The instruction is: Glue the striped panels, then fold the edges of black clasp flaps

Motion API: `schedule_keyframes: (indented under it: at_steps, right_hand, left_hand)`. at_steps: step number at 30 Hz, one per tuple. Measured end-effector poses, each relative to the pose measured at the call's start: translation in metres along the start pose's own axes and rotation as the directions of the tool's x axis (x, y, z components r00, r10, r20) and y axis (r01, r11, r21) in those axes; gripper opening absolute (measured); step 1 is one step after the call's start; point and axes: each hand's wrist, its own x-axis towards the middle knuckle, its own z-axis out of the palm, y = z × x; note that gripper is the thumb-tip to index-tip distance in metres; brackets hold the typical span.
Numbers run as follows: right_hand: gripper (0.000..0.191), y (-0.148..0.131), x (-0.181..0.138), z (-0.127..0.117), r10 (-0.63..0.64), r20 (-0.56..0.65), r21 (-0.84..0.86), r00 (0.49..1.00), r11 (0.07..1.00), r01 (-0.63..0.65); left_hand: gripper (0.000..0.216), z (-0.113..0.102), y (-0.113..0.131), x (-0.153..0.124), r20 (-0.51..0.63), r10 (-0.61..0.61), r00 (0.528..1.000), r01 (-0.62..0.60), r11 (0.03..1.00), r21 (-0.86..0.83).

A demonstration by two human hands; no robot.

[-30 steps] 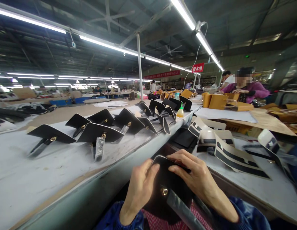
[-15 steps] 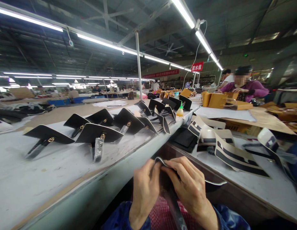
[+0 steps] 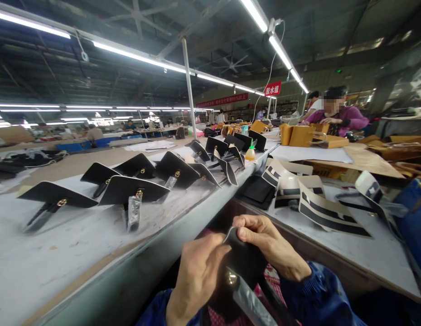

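A black leather panel with a pale edge hangs between my hands, in front of my lap. My left hand is closed on its left edge. Thumb and fingers of my right hand pinch its upper edge. Low on the panel sits a gold metal fitting, from which a plastic-wrapped strap hangs toward me. Similar black panels with gold fittings and wrapped straps stand bent on the white-covered table to my left.
Cream-backed panels with black strips lie on the lower table at right, near flat black pieces. A small glue bottle with a green tip stands at the table edge. Beyond, a person in purple works behind mustard-yellow pieces.
The panel has turned so that its broad black face and gold fitting show. My hands have moved apart, the right one higher on the edge. The view has shifted slightly right.
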Motion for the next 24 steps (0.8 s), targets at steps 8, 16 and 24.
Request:
schedule_keyframes:
  at_steps: [8,16,24]
  right_hand:
    - [0.009,0.002,0.000,0.017,-0.721,0.050,-0.740,0.691,0.438,0.511]
    - [0.022,0.000,0.004,0.027,-0.713,0.085,-0.837,0.696,0.328,0.438]
    - [0.053,-0.001,0.005,0.000,-0.213,-0.134,-0.531,0.968,0.840,0.111]
  left_hand:
    - [0.022,0.008,0.002,-0.001,-0.061,-0.173,0.983,0.176,0.983,0.048]
    - [0.026,0.014,-0.006,-0.002,-0.034,-0.039,0.999,0.045,0.980,0.194]
    - [0.026,0.017,-0.015,-0.008,-0.027,-0.054,0.998,0.058,0.983,0.171]
